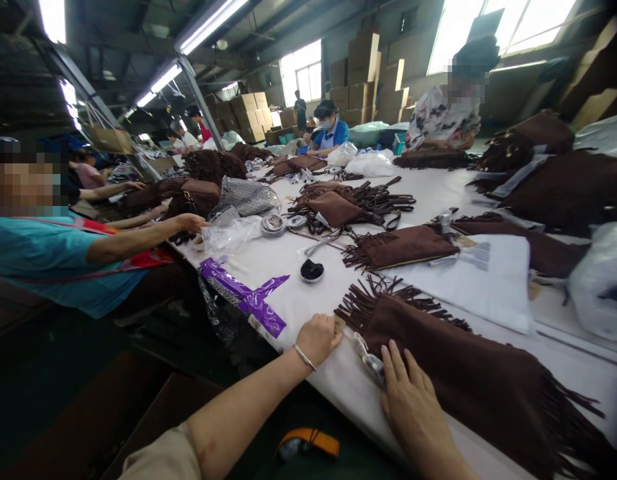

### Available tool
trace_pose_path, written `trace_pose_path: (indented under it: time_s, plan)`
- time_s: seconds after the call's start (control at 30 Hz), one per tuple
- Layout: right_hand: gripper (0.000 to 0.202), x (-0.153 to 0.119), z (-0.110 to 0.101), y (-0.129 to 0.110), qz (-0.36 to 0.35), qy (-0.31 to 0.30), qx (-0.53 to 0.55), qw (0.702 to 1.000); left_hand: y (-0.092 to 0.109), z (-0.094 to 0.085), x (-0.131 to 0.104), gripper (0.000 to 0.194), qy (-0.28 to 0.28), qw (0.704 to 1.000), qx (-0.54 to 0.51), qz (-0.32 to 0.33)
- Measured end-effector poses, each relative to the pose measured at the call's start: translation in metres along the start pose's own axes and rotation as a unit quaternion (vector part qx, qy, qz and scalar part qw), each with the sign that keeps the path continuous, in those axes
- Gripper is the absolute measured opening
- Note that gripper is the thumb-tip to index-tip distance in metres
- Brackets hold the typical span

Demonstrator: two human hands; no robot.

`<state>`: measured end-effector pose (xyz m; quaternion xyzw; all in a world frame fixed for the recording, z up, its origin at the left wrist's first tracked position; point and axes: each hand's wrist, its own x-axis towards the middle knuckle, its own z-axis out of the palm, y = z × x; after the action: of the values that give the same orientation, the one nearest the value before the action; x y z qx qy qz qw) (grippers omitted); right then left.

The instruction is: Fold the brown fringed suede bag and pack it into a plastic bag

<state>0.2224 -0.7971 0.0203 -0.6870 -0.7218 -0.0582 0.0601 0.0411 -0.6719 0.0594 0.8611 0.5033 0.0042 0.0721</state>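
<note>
A brown fringed bag (453,360) lies flat along the near side of the white-covered table. My left hand (318,341), with a bangle on the wrist, is closed at the bag's left corner, pinching a small tan tag (339,324). My right hand (413,397) rests flat on the bag's near edge, fingers stretched out. Beside its fingertips lies a small clear-wrapped piece (372,364) with a pale cord; what is inside I cannot make out. Beyond my left hand sits a small round dish (311,271) with something black in it.
Purple tape (263,303) runs along the table edge. More brown fringed bags (408,247) lie farther back, one on a white sheet (508,273). Tape rolls (273,225) and clear plastic (228,235) are near a co-worker in a turquoise top (53,257) at left.
</note>
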Motion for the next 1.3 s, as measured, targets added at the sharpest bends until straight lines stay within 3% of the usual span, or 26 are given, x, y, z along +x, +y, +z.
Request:
trace_pose_path:
  time_s: [0.1,0.27,0.37,0.43,0.5,0.6,0.73,0.83,0.9,0.97,1.2,1.3]
  plan:
    - [0.057,-0.001,0.001,0.003,-0.001,0.006,0.003,1.0,0.002,-0.006,-0.006,0.021,-0.016,1.0,0.007,-0.004]
    - [0.054,-0.003,0.005,0.002,-0.003,0.025,-0.027,0.999,-0.005,-0.025,-0.042,0.027,-0.043,0.998,-0.007,-0.035]
    - [0.054,-0.003,0.01,0.004,-0.001,0.044,-0.024,0.999,-0.001,-0.028,-0.061,0.035,-0.071,0.978,-0.183,-0.071]
    - [0.056,-0.005,0.012,0.006,-0.001,0.06,-0.001,0.998,0.009,-0.027,-0.063,0.038,-0.036,0.952,-0.294,-0.079]
    - [0.061,-0.009,0.012,0.01,-0.007,0.08,0.03,0.996,0.023,-0.026,-0.055,0.034,0.039,0.949,-0.31,-0.042]
    - [0.071,-0.016,0.007,0.013,-0.002,0.119,0.067,0.991,0.051,-0.018,-0.03,0.024,0.128,0.962,-0.235,0.051]
    - [0.075,-0.027,-0.005,0.016,0.036,0.18,0.07,0.98,0.087,0.003,0.0,0.023,0.171,0.968,-0.091,0.161]
    - [0.073,-0.029,-0.012,0.019,0.024,0.188,0.067,0.98,0.099,0.015,0.002,0.019,0.178,0.949,-0.057,0.256]
    - [0.072,-0.026,-0.013,0.021,0.007,0.16,0.081,0.984,0.095,0.015,-0.004,0.016,0.176,0.935,-0.095,0.294]
    - [0.072,-0.02,-0.011,0.024,-0.01,0.118,0.09,0.989,0.084,0.009,-0.011,0.013,0.174,0.929,-0.165,0.281]
    - [0.064,-0.004,0.002,0.039,-0.021,0.022,0.031,0.999,0.027,-0.007,-0.039,0.014,0.153,0.91,-0.385,0.02]
    - [0.07,-0.005,0.001,0.042,-0.025,0.024,0.045,0.998,0.019,-0.004,-0.041,0.016,0.15,0.924,-0.35,0.039]
